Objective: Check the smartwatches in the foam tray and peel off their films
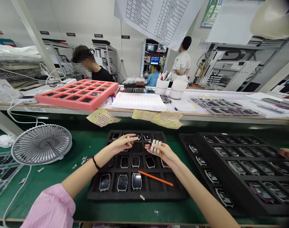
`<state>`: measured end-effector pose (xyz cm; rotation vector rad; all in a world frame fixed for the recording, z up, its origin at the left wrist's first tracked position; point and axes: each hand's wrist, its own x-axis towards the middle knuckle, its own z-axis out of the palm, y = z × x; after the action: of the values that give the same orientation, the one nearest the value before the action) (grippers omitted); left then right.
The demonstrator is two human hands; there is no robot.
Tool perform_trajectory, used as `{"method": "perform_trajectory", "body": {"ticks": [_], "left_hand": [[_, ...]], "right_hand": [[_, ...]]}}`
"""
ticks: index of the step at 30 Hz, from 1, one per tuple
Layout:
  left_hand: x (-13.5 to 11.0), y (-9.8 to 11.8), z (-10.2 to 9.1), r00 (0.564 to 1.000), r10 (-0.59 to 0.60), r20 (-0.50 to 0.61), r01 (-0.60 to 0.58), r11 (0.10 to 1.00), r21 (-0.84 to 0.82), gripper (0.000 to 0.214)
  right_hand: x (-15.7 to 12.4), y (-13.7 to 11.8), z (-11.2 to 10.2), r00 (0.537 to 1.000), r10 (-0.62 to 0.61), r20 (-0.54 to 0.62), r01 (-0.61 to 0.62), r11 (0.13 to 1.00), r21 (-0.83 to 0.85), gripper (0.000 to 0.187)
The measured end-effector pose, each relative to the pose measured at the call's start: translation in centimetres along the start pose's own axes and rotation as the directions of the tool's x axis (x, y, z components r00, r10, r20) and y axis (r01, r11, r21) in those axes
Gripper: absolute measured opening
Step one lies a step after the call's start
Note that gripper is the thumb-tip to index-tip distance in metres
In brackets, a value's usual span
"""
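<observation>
A black foam tray [154, 190] of smartwatch bodies lies on the green mat in front of me. My left hand [124, 143] hovers over its back rows with the fingers pinched together, near a watch body [138, 136]. My right hand [161, 151] is beside it, fingers curled, with white finger cots on several fingertips and something small and yellowish [159, 153] under them. An orange pencil [155, 178] lies slanted across the tray. Three watch bodies [122, 182] sit in the front row.
A small white fan [41, 144] lies flat at left. More black trays [244, 164] of watches fill the right, with another person's hand [287, 154] at the far edge. A pink tray [79, 94], papers and cups sit on the raised shelf. People work behind.
</observation>
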<state>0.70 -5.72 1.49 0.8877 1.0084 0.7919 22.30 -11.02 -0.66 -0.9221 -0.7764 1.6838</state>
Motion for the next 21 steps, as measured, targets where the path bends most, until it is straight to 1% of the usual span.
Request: {"method": "perform_trajectory", "body": {"ticks": [1, 3, 7, 10, 13, 16, 18, 20, 21], "left_hand": [[0.6, -0.1, -0.2, 0.998, -0.055, 0.015, 0.056, 0.996, -0.068, 0.026], [1.4, -0.1, -0.4, 0.995, -0.086, 0.044, 0.091, 0.988, -0.123, 0.014], [2.1, -0.1, -0.2, 0.995, -0.085, 0.046, 0.09, 0.988, -0.125, 0.021], [2.6, -0.2, -0.1, 0.998, -0.06, 0.032, 0.063, 0.995, -0.078, 0.02], [3.4, -0.5, -0.1, 0.999, -0.013, 0.029, 0.012, 0.999, 0.038, 0.02], [4.3, -0.8, -0.3, 0.998, 0.06, 0.03, -0.065, 0.972, 0.227, 0.028], [4.7, -0.9, -0.4, 0.991, 0.132, 0.037, -0.136, 0.915, 0.38, 0.034], [5.0, -0.9, -0.6, 0.972, 0.226, 0.064, -0.225, 0.816, 0.533, 0.037], [5.2, -0.8, -0.7, 0.957, 0.276, 0.09, -0.273, 0.747, 0.607, 0.038]], "right_hand": [[0.4, 0.3, -0.3, 1.0, -0.001, -0.002, 0.001, 1.0, 0.005, 0.039], [0.9, 1.0, -0.7, 1.0, -0.005, 0.002, 0.005, 1.0, 0.011, 0.039], [1.4, 2.0, -1.1, 1.0, -0.022, -0.017, 0.023, 1.0, 0.014, 0.039], [1.4, 2.3, -1.2, 0.999, -0.03, -0.033, 0.03, 1.0, 0.008, 0.039], [1.3, 2.3, -1.2, 0.998, -0.043, -0.045, 0.043, 0.999, -0.001, 0.04], [1.3, 2.3, -1.3, 0.997, -0.058, -0.052, 0.058, 0.998, -0.008, 0.042], [1.3, 2.3, -1.4, 0.996, -0.067, -0.054, 0.067, 0.998, -0.011, 0.043], [1.3, 2.4, -1.5, 0.996, -0.074, -0.053, 0.073, 0.997, -0.016, 0.041], [1.3, 2.4, -1.5, 0.996, -0.076, -0.051, 0.076, 0.997, -0.018, 0.04]]}}
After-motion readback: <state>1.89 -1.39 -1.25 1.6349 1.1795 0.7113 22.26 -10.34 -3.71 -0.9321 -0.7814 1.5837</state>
